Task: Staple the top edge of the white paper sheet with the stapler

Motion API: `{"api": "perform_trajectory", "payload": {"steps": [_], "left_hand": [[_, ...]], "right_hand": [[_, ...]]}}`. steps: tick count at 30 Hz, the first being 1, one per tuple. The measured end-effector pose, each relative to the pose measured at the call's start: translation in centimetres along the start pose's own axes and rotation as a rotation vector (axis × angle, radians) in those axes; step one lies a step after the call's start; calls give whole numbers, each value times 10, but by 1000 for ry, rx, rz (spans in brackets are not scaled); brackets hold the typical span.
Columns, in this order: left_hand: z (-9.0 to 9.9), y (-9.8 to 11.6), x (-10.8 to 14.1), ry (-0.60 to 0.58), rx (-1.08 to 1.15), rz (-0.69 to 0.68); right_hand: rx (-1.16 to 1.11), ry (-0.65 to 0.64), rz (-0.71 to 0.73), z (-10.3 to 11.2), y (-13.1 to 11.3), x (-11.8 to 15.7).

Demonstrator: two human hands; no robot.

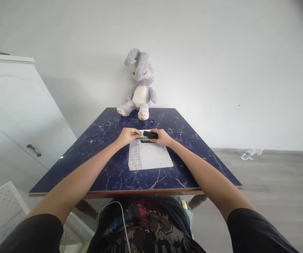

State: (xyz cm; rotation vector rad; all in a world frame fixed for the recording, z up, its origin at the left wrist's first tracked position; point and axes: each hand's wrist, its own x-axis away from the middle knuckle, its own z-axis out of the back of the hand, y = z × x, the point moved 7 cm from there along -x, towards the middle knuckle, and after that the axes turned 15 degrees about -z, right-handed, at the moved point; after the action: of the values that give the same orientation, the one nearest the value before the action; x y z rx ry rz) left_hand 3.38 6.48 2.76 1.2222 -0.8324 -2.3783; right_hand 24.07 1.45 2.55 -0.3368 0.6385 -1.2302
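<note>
A black stapler is in my right hand, whose fingers are wrapped round its right end; its top arm and base stand apart. To the left, my left hand has its fingers pinched near the stapler's front end, and something thin and dark shows at the fingertips, too small to name. Beneath the stapler lies a white sheet with a printed grey block pattern along its left side. The sheet rests on the dark blue marbled table.
A grey plush rabbit sits at the table's far edge against the wall. A white cabinet stands on the left, with a white perforated container below it. A crumpled clear plastic item lies on the floor at right.
</note>
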Motion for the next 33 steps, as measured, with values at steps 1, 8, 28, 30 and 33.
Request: {"api": "perform_trajectory", "payload": {"steps": [1,8,28,30,33], "left_hand": [[0,-3,1,0,13,32],[-10,1,0,-64,-60,11],[-17,4,-1,-127,-165,28],[-16,4,0,-126,-181,19],[-16,2,1,-111,-183,16]], "right_hand": [[7,0,0,-1,1,0],[13,2,19,-2,2,-1],[49,-8,38,-1,-3,1],[49,-5,39,-1,-3,1],[46,-1,33,-1,-3,1]]}}
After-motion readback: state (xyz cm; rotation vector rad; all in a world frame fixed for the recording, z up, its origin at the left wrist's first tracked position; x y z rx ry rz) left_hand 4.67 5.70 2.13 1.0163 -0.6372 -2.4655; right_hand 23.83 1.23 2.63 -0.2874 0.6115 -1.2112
